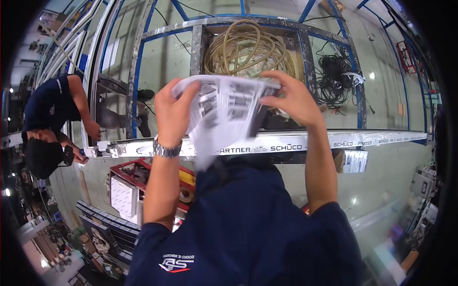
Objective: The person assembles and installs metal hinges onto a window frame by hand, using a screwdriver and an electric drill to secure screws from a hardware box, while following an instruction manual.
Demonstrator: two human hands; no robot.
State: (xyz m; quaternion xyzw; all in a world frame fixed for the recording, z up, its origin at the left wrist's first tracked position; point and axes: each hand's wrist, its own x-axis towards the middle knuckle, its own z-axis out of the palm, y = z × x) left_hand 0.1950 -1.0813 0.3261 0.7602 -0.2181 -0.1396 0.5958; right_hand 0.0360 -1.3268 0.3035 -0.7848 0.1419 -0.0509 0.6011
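Observation:
Printed sheets of paper (222, 107), blurred by motion, hang between my two hands in front of my chest. My left hand (174, 109), with a metal watch on its wrist, grips the stack at its left edge. At the upper right corner of the pages, my right hand (291, 97) pinches the papers between thumb and fingers. Just beyond the lower part of the sheets runs a long white-wrapped profile (286, 143) with printed lettering.
A coiled hose (248, 50) and black cables (336, 71) lie within a blue-legged frame (198, 47). At the left, a co-worker (52, 105) in a dark cap bends by the profile's end. A red tool cart (136, 171) stands below the profile.

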